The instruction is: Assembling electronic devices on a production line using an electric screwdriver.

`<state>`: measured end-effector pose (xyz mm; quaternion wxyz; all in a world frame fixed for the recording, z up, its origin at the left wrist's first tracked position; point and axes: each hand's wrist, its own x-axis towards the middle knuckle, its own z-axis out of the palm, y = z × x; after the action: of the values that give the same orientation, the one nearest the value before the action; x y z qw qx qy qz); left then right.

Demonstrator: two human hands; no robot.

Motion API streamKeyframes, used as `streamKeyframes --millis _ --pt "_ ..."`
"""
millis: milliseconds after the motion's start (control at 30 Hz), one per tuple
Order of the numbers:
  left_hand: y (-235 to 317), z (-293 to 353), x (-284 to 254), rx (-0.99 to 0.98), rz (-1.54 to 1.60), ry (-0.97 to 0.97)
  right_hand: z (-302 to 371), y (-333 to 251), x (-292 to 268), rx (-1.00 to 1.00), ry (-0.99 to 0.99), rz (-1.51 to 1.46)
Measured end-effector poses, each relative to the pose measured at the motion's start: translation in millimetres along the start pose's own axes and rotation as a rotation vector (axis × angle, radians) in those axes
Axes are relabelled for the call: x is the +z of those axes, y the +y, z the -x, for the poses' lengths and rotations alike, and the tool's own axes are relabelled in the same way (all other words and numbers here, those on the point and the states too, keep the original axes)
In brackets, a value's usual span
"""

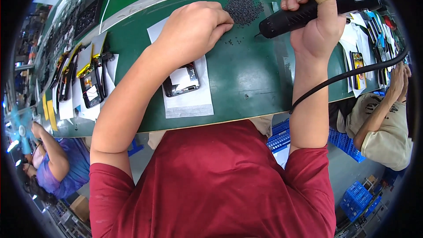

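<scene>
My right hand (316, 37) is wrapped round a black electric screwdriver (284, 21), its thin bit pointing left and down above the green bench. A band of tan tape covers one finger of that hand. My left hand (194, 26) has its thumb and fingertips pressed together beside a heap of tiny dark screws (243, 10); anything pinched there is too small to make out. Under my left wrist lies an opened phone (188, 80) with a pale panel inside, partly hidden by the forearm. White paper (189, 109) is spread beneath it.
Several opened phones (91, 90) and yellow-edged parts on paper stand at the left, with more phones (359, 72) at the right. The screwdriver's black cable (352, 72) loops across my right forearm. Co-workers (66, 167) sit on both sides. Blue crates (356, 198) stand on the floor.
</scene>
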<state>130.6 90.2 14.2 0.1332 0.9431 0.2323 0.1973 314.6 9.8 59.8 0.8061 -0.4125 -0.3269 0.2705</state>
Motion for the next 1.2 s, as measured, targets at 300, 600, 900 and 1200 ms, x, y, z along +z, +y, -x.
streamKeyframes --millis 300,600,900,1200 --pt "5 -1 2 -0.032 0.130 0.015 -22 17 -36 0.069 -0.236 -0.264" --pt "7 -12 9 0.015 0.167 0.031 -26 7 -36 -0.005 -0.350 -0.371" --pt "-5 2 4 0.027 -0.001 0.113 6 0 4 -0.066 -0.001 -0.107" --pt "7 25 -15 0.080 0.197 0.182 1 -10 -27 0.008 -0.391 -0.416"
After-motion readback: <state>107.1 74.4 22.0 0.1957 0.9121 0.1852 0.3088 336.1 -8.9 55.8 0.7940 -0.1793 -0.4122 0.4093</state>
